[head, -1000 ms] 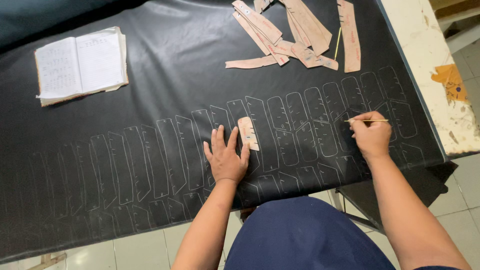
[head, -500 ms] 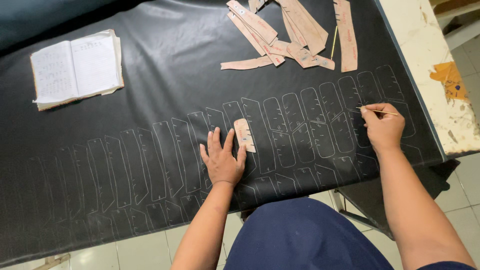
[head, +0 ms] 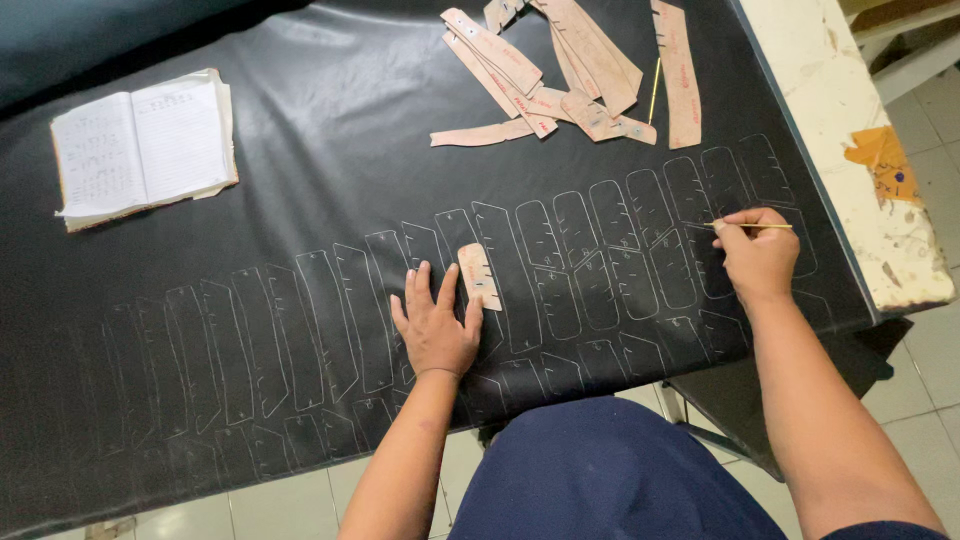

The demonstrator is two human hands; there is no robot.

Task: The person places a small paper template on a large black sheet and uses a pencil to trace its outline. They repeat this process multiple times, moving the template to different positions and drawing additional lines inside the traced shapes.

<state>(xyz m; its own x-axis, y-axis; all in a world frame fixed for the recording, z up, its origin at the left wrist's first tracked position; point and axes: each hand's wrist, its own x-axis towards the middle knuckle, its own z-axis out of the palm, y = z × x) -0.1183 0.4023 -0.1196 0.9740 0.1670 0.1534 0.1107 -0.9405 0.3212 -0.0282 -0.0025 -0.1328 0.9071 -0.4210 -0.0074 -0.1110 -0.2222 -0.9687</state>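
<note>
A black sheet of leather-like material point(head: 300, 200) covers the table, marked with rows of pale traced outlines. My left hand point(head: 436, 320) lies flat on it, fingers spread, beside a small tan cardboard template point(head: 479, 275) that touches the index finger side. My right hand point(head: 757, 255) rests on the sheet near its right edge and pinches a thin yellow marking pen point(head: 752, 226), which points to the left over the outlines.
A pile of tan cardboard templates point(head: 560, 70) lies at the top, with a second thin yellow stick point(head: 655, 90) among them. An open notebook point(head: 145, 145) sits at the upper left. The white worn table edge point(head: 850, 150) shows at right, tiled floor below.
My right hand has shifted slightly along the sheet's right edge with the pen still pinched. My left hand stays flat beside the small template.
</note>
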